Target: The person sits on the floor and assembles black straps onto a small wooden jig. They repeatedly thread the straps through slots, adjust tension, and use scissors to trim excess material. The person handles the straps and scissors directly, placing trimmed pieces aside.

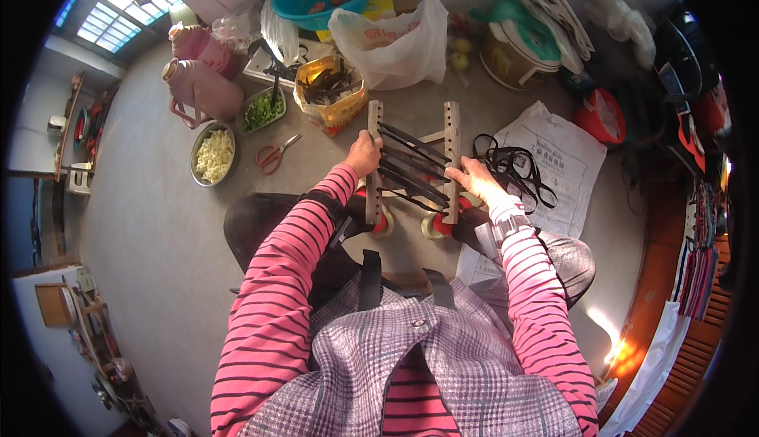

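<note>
In front of my knees stands a small wooden folding stool frame (451,138), its two upright-looking bars drilled with holes. Black straps (413,170) run across between the bars, several of them slanting. My left hand (364,154) is closed around the left bar near its middle. At the right bar, my right hand (477,180) has its fingers closed against the wood beside the strap ends; whether it also pinches a strap is hidden. A loose tangle of black strap (518,170) lies just right of my right hand, partly on a white printed sack (557,148).
Red-handled scissors (277,155) lie left of the stool. Beyond them are a bowl of chopped pale food (213,155), a green tray of greens (264,110), pink thermos flasks (202,93), a yellow bag of dark strips (330,109), a white plastic bag (403,53) and a red bucket (601,117).
</note>
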Demonstrator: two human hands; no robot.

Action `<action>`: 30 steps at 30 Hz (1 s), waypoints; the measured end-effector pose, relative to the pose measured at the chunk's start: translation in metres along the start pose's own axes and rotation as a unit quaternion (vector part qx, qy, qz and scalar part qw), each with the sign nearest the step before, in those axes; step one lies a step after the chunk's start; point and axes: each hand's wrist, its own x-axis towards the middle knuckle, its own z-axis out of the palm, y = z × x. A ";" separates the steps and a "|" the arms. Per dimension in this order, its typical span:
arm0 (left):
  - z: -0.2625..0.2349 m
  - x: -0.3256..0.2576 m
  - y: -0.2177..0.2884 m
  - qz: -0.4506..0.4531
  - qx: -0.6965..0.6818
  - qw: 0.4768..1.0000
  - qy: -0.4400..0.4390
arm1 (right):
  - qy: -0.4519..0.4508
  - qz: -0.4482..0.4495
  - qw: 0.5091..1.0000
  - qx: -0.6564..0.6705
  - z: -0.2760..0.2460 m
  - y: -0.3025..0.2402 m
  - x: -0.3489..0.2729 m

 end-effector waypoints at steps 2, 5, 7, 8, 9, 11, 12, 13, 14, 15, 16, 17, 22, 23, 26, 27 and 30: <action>0.002 0.000 -0.002 0.035 0.034 0.998 0.031 | 0.021 0.000 1.000 -0.021 0.000 -0.002 -0.002; -0.001 -0.003 -0.002 0.053 0.073 0.996 0.017 | 0.062 -0.010 0.997 -0.046 0.006 -0.002 -0.003; -0.002 -0.006 0.000 0.065 0.089 0.994 0.002 | 0.082 -0.001 0.995 -0.059 0.008 -0.001 -0.003; -0.003 -0.008 0.001 0.074 0.095 0.993 0.003 | 0.080 -0.016 0.995 -0.053 0.008 0.000 -0.002; -0.003 -0.010 0.002 0.082 0.100 0.992 0.005 | 0.068 -0.011 0.996 -0.050 0.007 0.000 -0.001; -0.002 -0.012 0.006 0.043 0.067 0.997 0.013 | 0.058 -0.008 0.997 -0.055 0.005 0.001 0.000; -0.003 -0.011 0.009 0.020 0.050 0.998 0.015 | 0.062 -0.011 0.996 -0.063 0.005 0.002 0.001; -0.004 -0.012 0.010 0.033 0.055 0.998 0.022 | 0.065 -0.011 0.996 -0.067 0.005 0.002 0.001; -0.005 -0.014 0.011 0.038 0.059 0.997 0.026 | 0.109 -0.051 0.991 -0.056 0.009 0.003 0.000; -0.005 -0.019 0.010 0.040 0.063 0.997 0.031 | 0.094 -0.032 0.993 -0.066 0.010 0.003 0.001; -0.005 -0.024 0.010 0.031 0.067 0.997 0.038 | 0.078 -0.005 0.994 -0.077 0.014 0.005 0.001; -0.006 -0.030 0.008 0.022 0.074 0.996 0.045 | 0.095 -0.015 0.993 -0.066 0.019 0.007 0.000; 0.003 -0.061 0.001 -0.024 0.114 0.992 0.044 | 0.134 0.013 0.989 -0.054 0.036 0.019 0.007; 0.003 -0.065 0.000 -0.023 0.124 0.992 0.026 | 0.144 0.011 0.987 -0.065 0.039 0.020 0.009; -0.005 -0.072 -0.002 -0.047 0.082 0.993 -0.077 | 0.090 0.048 0.994 0.029 0.036 0.023 0.006; -0.008 -0.075 -0.003 -0.045 0.051 0.993 -0.093 | 0.066 0.060 0.994 0.059 0.034 0.023 0.003; -0.015 -0.082 -0.006 -0.069 -0.023 0.985 -0.155 | 0.013 0.052 0.995 0.079 0.024 0.020 -0.014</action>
